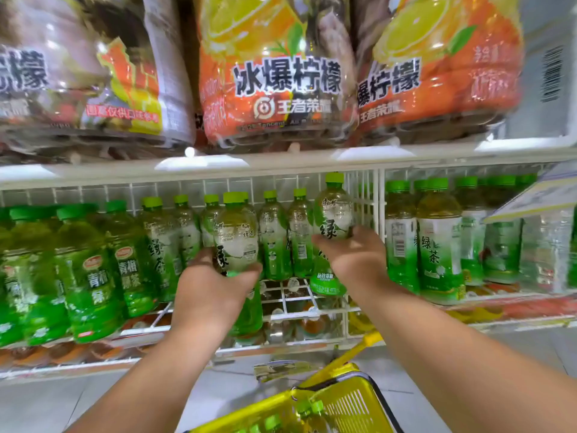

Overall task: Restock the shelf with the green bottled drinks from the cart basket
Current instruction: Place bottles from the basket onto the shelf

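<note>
My left hand (pixel 215 285) grips a green tea bottle (pixel 235 235) with a lime cap, held upright in front of the middle shelf. My right hand (pixel 352 260) grips a second green tea bottle (pixel 332 214), raised slightly higher, beside the white wire divider (pixel 373 198). Behind both, a row of matching green bottles (pixel 274 235) stands on the wire shelf (pixel 290 314). Open wire floor shows below my hands. The yellow cart basket (pixel 349 401) sits at the bottom, with green caps (pixel 309 407) of more bottles showing inside.
Darker green bottles (pixel 90 276) fill the shelf's left section and more green tea bottles (pixel 437 239) the right section. Large orange lemon-tea packs (pixel 281 73) sit on the shelf above. A price sign (pixel 530 198) juts out at right. Grey floor tiles lie below.
</note>
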Demonstrator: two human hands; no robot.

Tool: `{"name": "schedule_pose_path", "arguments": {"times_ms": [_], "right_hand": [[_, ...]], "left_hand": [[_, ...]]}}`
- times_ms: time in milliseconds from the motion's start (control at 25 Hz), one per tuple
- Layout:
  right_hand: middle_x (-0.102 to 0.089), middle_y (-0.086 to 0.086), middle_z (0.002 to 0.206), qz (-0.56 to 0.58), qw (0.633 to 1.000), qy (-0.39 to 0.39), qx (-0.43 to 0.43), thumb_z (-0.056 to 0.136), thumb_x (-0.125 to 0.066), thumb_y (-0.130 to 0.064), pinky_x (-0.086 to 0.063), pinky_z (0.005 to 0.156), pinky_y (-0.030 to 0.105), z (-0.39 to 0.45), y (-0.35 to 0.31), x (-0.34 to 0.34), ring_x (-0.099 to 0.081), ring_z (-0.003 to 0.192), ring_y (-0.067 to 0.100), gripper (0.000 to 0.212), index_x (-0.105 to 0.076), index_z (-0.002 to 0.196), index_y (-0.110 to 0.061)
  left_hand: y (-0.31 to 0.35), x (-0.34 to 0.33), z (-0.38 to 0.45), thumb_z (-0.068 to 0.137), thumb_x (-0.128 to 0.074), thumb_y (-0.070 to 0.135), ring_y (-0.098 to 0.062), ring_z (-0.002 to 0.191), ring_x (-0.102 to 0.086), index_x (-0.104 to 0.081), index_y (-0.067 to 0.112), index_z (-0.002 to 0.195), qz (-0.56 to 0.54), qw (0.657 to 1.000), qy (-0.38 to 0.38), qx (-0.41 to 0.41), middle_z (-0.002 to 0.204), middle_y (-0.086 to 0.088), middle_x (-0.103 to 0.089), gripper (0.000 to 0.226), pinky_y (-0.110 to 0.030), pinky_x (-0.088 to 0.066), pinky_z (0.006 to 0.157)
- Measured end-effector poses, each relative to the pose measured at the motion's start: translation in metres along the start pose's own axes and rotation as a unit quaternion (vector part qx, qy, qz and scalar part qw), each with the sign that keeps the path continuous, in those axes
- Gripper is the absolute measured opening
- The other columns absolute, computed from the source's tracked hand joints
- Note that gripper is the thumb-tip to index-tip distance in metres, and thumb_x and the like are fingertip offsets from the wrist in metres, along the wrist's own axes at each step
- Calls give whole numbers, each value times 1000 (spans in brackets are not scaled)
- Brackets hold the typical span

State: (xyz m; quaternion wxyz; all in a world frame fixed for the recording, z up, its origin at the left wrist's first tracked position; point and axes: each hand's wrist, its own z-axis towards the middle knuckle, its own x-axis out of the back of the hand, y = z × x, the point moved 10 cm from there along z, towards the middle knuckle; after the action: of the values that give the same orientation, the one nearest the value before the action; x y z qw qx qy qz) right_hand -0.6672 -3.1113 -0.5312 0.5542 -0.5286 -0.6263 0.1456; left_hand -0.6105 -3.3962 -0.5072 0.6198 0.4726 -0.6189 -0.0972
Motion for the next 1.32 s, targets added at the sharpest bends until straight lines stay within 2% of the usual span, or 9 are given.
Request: {"name": "schedule_pose_path", "arguments": {"times_ms": [200,280,520,641,761,881,961,1121,1321], "right_hand": [[-63,-1,80,-90,994,63,-2,78,-78,-47,-36,43,17,39,7,-20,-54,59,12,56,-59,110,-5],[-53,-2,63,-89,992,86,-17,75,-80,-49,-34,40,18,49,18,-26,-52,52,13,52,-53,88,-6],[-51,-3,59,-82,990,111,-23,83,-76,-30,-28,37,15,65,31,-39,-52,49,14,33,-51,69,-14],[-66,7,76,-135,986,95,1,91,-65,-20,-41,48,22,67,22,-46,-68,75,27,18,-62,78,-9],[-69,14,91,-190,980,65,15,98,-54,-19,-50,60,30,61,17,-50,-69,87,31,22,-66,95,-1],[-67,12,89,-153,987,51,21,97,-56,-25,-45,56,30,42,21,-42,-69,84,32,25,-61,110,-3],[-68,15,90,-143,989,16,43,96,-58,-26,-48,54,33,23,29,-41,-69,79,32,40,-52,127,-3],[-64,14,116,-160,983,-73,44,95,-58,-33,-51,65,28,-15,47,-40,-66,89,25,52,-44,139,-8],[-42,1,146,-322,925,-125,157,95,-47,-45,-38,103,29,-73,33,-24,-38,135,19,58,-36,147,-21]], "left_hand": [[-4,-20,22,74,-81,51,-8,72,-53,-55,20,116,-32,999,-13,-34,92,13,-54,59,-12,-39,68],[-5,-25,28,76,-81,47,-17,96,-60,-54,9,127,-34,998,-7,-48,108,2,-61,69,-16,-38,78],[-17,-38,50,77,-77,51,-8,75,-57,-55,19,113,-68,995,-49,-54,91,7,-62,52,-19,-42,61],[-23,-46,55,80,-76,51,-24,105,-63,-52,15,127,-98,992,-78,-16,119,-6,-65,64,-18,-41,83],[-22,-42,54,82,-76,46,-22,96,-64,-56,17,118,-80,995,-51,-26,102,3,-64,51,-10,-43,63],[-15,-47,53,80,-75,52,-25,129,-52,-38,13,148,-50,997,-59,-8,143,-7,-53,87,-14,-31,86],[-5,-45,51,78,-75,56,-28,112,-61,-36,13,149,-25,999,-42,-13,141,-9,-54,92,-21,-36,83],[4,-59,40,74,-75,60,-12,62,-62,-43,11,140,-5,999,-45,-9,86,0,-66,88,-21,-44,49],[18,-104,37,68,-75,67,-31,102,-70,-32,11,151,9,997,-75,28,125,-16,-66,108,-39,-60,82]]}}
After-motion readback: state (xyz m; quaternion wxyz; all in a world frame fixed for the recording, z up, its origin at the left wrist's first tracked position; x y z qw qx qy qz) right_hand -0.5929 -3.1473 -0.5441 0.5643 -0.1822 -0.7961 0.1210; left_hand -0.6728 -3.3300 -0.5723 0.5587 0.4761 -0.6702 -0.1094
